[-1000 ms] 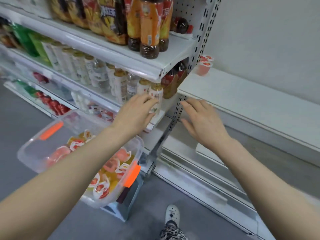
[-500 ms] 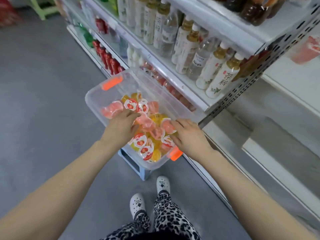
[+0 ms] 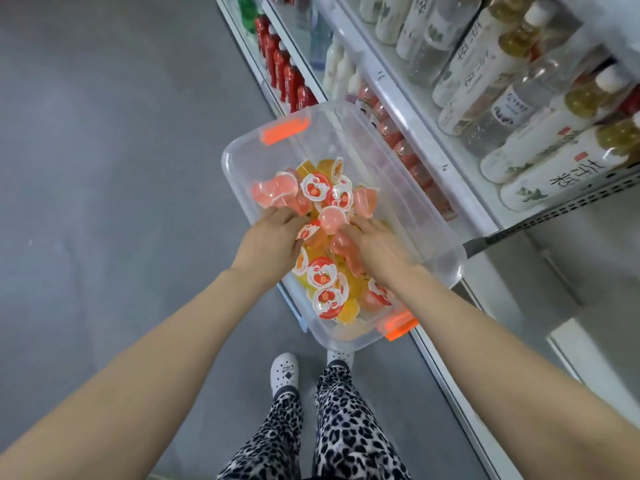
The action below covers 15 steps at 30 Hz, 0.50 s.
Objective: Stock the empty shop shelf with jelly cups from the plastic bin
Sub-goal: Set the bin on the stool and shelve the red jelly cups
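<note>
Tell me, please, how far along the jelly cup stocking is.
Done: nothing can be confirmed, as the shelf to be stocked is out of view. In hand: the left hand and right hand reach into the plastic bin among the jelly cups; whether they grip any is unclear. Left: many cups lie in the bin.

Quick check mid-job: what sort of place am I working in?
Most likely a small shop aisle: white retail shelving holds rows of bottled drinks, red bottles stand lower down, and a clear plastic bin of jelly cups sits beside it.
</note>
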Each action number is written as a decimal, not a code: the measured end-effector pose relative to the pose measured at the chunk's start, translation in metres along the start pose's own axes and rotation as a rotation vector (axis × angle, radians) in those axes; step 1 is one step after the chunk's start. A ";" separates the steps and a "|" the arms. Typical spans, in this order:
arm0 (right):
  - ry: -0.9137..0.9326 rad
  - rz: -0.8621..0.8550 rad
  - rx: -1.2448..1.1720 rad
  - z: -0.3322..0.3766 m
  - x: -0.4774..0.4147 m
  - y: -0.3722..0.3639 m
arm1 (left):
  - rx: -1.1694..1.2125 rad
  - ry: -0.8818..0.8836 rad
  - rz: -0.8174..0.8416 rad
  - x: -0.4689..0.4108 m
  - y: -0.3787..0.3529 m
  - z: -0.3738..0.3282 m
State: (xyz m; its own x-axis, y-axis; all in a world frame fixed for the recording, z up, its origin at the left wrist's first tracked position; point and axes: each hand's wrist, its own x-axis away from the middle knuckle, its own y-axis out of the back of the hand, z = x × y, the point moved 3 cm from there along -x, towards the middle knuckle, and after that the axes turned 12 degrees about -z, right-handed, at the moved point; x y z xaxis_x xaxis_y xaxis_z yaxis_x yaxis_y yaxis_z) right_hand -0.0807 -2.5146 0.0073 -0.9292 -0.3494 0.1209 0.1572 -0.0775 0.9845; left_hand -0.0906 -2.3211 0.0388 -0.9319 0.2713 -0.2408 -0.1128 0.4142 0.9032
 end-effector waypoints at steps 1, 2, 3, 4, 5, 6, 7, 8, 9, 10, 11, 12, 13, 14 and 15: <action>0.020 -0.012 0.011 -0.001 -0.002 0.000 | -0.010 0.000 0.015 -0.001 -0.001 0.001; 0.036 -0.025 0.016 -0.001 -0.003 0.002 | -0.024 0.001 0.034 -0.003 -0.003 0.002; 0.045 -0.035 0.011 -0.002 -0.004 0.003 | -0.035 0.005 0.057 -0.006 -0.004 0.002; 0.044 -0.043 -0.006 -0.004 -0.004 0.005 | -0.039 0.008 0.084 -0.009 -0.005 0.002; 0.036 -0.050 -0.033 -0.006 -0.003 0.006 | -0.039 0.011 0.104 -0.013 -0.006 0.001; 0.026 -0.065 -0.058 -0.009 0.000 0.009 | -0.037 0.016 0.121 -0.019 -0.008 0.000; 0.014 -0.086 -0.075 -0.013 0.005 0.012 | -0.039 0.025 0.143 -0.024 -0.012 -0.001; 0.001 -0.111 -0.080 -0.017 0.010 0.015 | -0.045 0.032 0.165 -0.030 -0.017 -0.003; -0.014 -0.133 -0.070 -0.021 0.015 0.019 | -0.067 0.036 0.194 -0.036 -0.023 -0.004; -0.034 -0.146 -0.048 -0.025 0.021 0.022 | -0.098 0.039 0.231 -0.041 -0.030 -0.007; -0.056 -0.157 -0.019 -0.028 0.025 0.024 | -0.125 0.052 0.273 -0.045 -0.036 -0.011; -0.079 -0.166 0.007 -0.031 0.030 0.025 | -0.142 0.069 0.313 -0.049 -0.042 -0.016; -0.099 -0.173 0.025 -0.033 0.034 0.025 | -0.157 0.083 0.348 -0.051 -0.047 -0.021; -0.118 -0.172 0.031 -0.033 0.037 0.024 | -0.180 0.086 0.378 -0.053 -0.052 -0.027; -0.140 -0.162 0.028 -0.033 0.040 0.022 | -0.212 0.088 0.396 -0.055 -0.055 -0.031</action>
State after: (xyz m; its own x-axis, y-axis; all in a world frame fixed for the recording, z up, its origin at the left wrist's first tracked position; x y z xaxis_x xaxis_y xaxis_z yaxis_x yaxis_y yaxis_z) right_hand -0.1032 -2.5612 0.0293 -0.9792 -0.2013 -0.0246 -0.0055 -0.0950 0.9955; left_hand -0.0434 -2.3860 0.0131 -0.9423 0.2938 0.1605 0.1984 0.1038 0.9746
